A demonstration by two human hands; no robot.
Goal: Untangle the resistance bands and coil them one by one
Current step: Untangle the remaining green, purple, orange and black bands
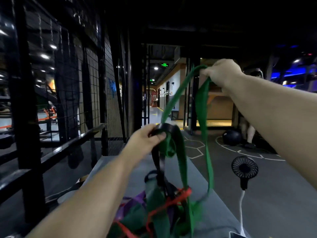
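My right hand [221, 73] is raised at the upper right and grips a loop of the bright green band [201, 107], which hangs down in two strands. My left hand [145, 140] is lower, at the middle, and pinches a black band [158, 162] where it crosses a dark green band [180, 152]. Both bands run down into a tangled pile [154, 212] of green, red, purple and black bands lying on the grey surface [221, 212]. A thin red band [178, 197] winds around the strands just above the pile.
A small black fan [244, 167] with a white cable stands at the right of the grey surface. A black wire-mesh rack [68, 100] fills the left. A dark ball [231, 137] and a person's legs [249, 133] are on the gym floor beyond.
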